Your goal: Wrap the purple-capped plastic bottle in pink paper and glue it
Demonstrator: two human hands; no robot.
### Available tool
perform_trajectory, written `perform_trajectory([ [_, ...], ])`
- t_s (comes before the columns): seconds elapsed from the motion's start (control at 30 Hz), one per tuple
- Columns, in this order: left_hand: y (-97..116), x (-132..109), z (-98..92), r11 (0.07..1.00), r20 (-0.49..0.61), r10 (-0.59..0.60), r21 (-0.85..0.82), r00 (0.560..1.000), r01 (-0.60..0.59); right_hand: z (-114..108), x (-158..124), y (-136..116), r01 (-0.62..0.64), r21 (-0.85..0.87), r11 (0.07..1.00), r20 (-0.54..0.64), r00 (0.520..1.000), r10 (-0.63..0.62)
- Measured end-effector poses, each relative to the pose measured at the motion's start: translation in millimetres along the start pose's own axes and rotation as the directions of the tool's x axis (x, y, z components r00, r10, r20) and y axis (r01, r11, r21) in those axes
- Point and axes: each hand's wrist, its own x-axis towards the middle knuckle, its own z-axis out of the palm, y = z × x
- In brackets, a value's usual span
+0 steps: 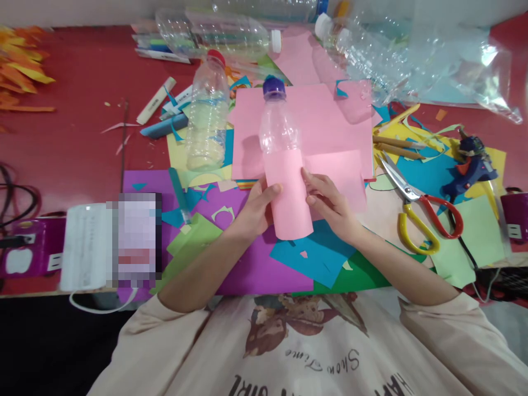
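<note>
Printed shirt (313, 352) nearest, lower lettering (260, 386) cut off. Left hand (258, 208), right hand (335, 208): fingers (320, 179) hold pink paper (289, 206) around bottle (280, 125) over bench (84, 137); bottle's lower part hidden, left fingers mostly hidden too.

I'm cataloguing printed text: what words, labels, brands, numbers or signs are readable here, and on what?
"Show Time": shirt, upside down.
"GIRL": shirt, neighbouring letters cut off.
"HAP": shirt, cut off.
White apple-shaped sign: purple box.
Too small or blurred: print on white case, white marker.
Phone screen: pixelated.
</note>
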Motion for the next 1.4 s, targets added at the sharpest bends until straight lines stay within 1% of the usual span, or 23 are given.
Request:
perform_trajectory([
  [0.07, -1, 0, 2.5, 0.999, -0.026, 0.054, 0.012, 0.998, -0.053, 0, 0, 1, -0.005, -0.012, 1.000, 0.001, 1.000, 0.005],
  [0.13, -3, -1, 4.8, 0.996, -0.042, 0.089, 0.014, 0.995, -0.089, 1, -1, 0, 0.040, -0.085, 0.996, -0.029, 0.999, -0.043],
  [0.2, -4, -1, 5.7, 0.996, -0.049, 0.089, 0.017, 0.995, -0.088, 2, -3, -2, 0.109, -0.194, 0.975, -0.053, 0.991, -0.121],
  [0.3, -7, -2, 4.9, 0.997, -0.055, 0.076, 0.026, 0.996, -0.075, 4, -6, -6, 0.174, -0.284, 0.943, -0.024, 0.982, -0.188],
  [0.43, -10, -4, 4.1, 0.996, -0.051, 0.086, 0.023, 0.995, -0.085, 6, -10, -7, 0.161, -0.278, 0.947, 0.024, 0.987, -0.160],
  [0.53, -10, -5, 4.6, 0.993, -0.067, 0.113, 0.026, 0.991, -0.112, 8, -11, -7, 0.146, -0.259, 0.955, 0.031, 0.989, -0.142],
  [0.6, -9, -5, 4.3, 0.995, -0.086, 0.103, 0.022, 0.991, -0.102, 9, -11, -6, 0.142, -0.238, 0.961, 0.025, 0.990, -0.140],
  [0.7, -8, -5, 3.5, 0.999, -0.100, 0.035, 0.001, 0.994, -0.035, 8, -10, -4, 0.118, -0.217, 0.969, 0.031, 0.993, -0.114],
  [0.8, -6, -5, 4.4, 0.999, -0.065, -0.053, -0.018, 0.997, 0.052, 6, -9, -3, 0.100, -0.225, 0.969, 0.042, 0.995, -0.093],
  [0.87, -4, -5, 6.3, 0.997, -0.044, -0.078, -0.028, 0.996, 0.077, 5, -8, -2, 0.108, -0.233, 0.966, 0.045, 0.994, -0.100],
  [1.0, -3, -4, 8.9, 0.998, -0.062, -0.059, -0.037, 0.996, 0.056, 4, -7, -3, 0.101, -0.241, 0.965, 0.062, 0.994, -0.089],
  [1.1, -4, -2, 7.2, 0.996, -0.069, -0.051, -0.075, 0.996, 0.046, 2, -6, -4, 0.088, -0.258, 0.962, 0.075, 0.995, -0.071],
  [1.2, -4, 1, 2.9, 0.994, -0.052, -0.039, -0.102, 0.998, 0.034, 0, -5, -4, 0.106, -0.293, 0.950, 0.077, 0.993, -0.087],
  [1.3, -4, 2, -1.4, 0.996, -0.047, -0.041, -0.078, 0.998, 0.037, -3, -4, -4, 0.128, -0.343, 0.931, 0.074, 0.991, -0.109],
  [1.4, -4, 1, -4.0, 0.996, 0.012, -0.060, -0.060, 0.998, 0.061, -3, -4, -4, 0.141, -0.402, 0.905, 0.079, 0.990, -0.120],
])
